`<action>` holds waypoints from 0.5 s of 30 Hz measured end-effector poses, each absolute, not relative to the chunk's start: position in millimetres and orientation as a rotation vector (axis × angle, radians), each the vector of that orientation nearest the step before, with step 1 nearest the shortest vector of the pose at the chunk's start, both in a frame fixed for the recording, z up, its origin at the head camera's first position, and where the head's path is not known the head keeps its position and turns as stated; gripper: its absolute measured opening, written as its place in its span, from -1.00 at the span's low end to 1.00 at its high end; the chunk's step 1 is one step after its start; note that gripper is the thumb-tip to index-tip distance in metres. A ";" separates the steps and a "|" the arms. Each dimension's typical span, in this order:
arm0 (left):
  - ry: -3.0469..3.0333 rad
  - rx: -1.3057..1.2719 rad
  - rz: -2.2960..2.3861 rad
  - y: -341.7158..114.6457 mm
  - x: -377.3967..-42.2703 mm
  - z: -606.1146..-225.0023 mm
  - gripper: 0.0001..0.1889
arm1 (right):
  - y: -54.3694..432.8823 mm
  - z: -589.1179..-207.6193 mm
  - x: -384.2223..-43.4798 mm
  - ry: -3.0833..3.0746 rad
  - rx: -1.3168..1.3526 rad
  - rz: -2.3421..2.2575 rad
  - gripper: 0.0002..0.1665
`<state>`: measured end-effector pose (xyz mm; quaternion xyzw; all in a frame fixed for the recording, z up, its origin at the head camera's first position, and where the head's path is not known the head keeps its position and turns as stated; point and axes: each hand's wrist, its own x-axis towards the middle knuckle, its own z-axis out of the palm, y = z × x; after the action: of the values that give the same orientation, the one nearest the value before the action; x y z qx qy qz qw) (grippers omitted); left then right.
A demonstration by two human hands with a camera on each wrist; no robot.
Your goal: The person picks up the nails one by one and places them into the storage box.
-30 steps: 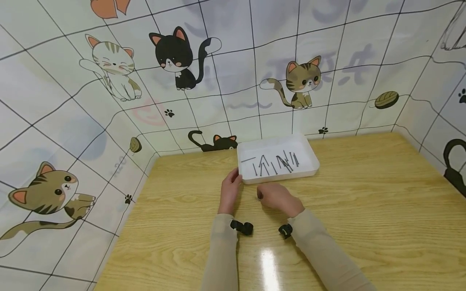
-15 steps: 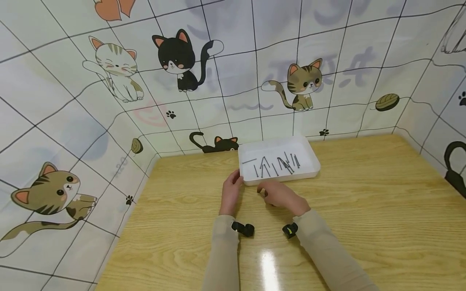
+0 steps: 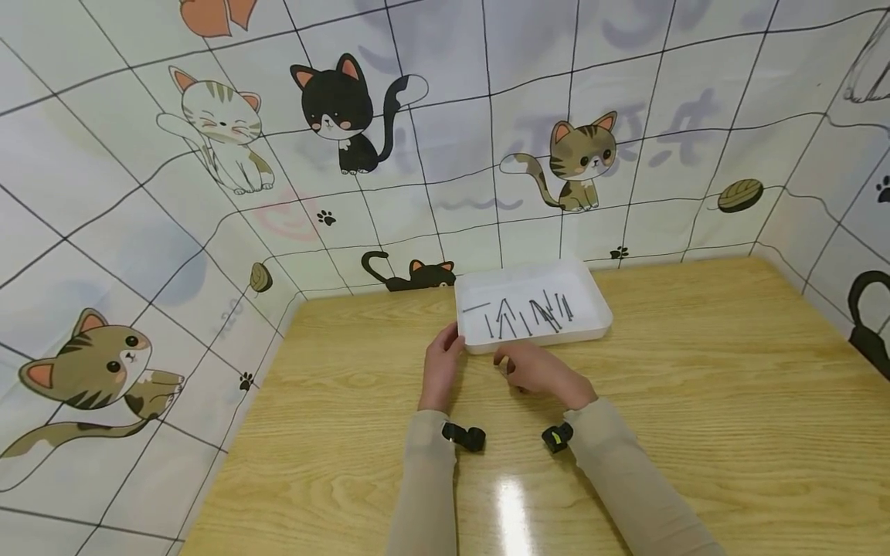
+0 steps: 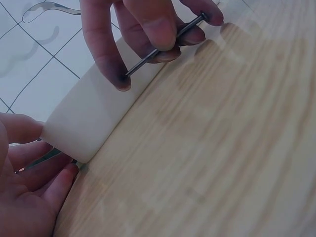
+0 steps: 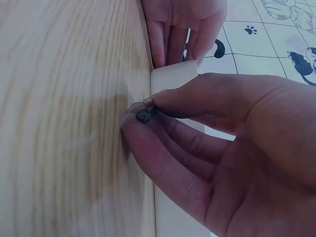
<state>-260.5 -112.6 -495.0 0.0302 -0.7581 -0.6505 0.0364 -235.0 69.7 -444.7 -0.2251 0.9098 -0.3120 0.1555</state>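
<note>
In front of the tray, my right hand [image 3: 541,367] pinches one dark metal nail between thumb and fingertips. The left wrist view shows that nail [image 4: 141,64] lying slanted across the fingers, its flat head at the upper right. Seen from the right wrist, the round nail head [image 5: 143,116] points toward the camera. My left hand [image 3: 441,369] holds the front left corner of the white tray [image 3: 549,338], with fingertips on both sides of the corner. Several loose nails [image 3: 526,324] lie in the tray at different angles.
The tray stands at the back of a light wood table [image 3: 334,432], near a wall [image 3: 459,139] printed with cats and grid lines. Side walls rise left and right. A small black device [image 3: 466,438] is strapped to the left wrist and another [image 3: 557,438] to the right.
My right hand has shifted slightly right and its fingers have turned, so the nail tip that stuck out to the left no longer shows in the head view. My left hand stays at the tray corner.
</note>
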 end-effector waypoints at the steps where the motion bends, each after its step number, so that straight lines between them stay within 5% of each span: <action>1: -2.328 0.094 -1.999 -112.4 -260.1 -494.9 -0.59 | 70.0 -444.8 -234.9 2.607 -0.639 -0.892 -0.58; 15: -2.351 0.109 -1.974 -114.2 -261.0 -495.4 -0.60 | 74.5 -446.2 -236.9 2.617 -0.567 -0.917 -0.54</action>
<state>-261.0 -114.2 -495.4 0.0356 -0.7649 -0.6422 0.0351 -236.9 74.5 -446.2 -0.1978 0.9135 -0.3201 0.1549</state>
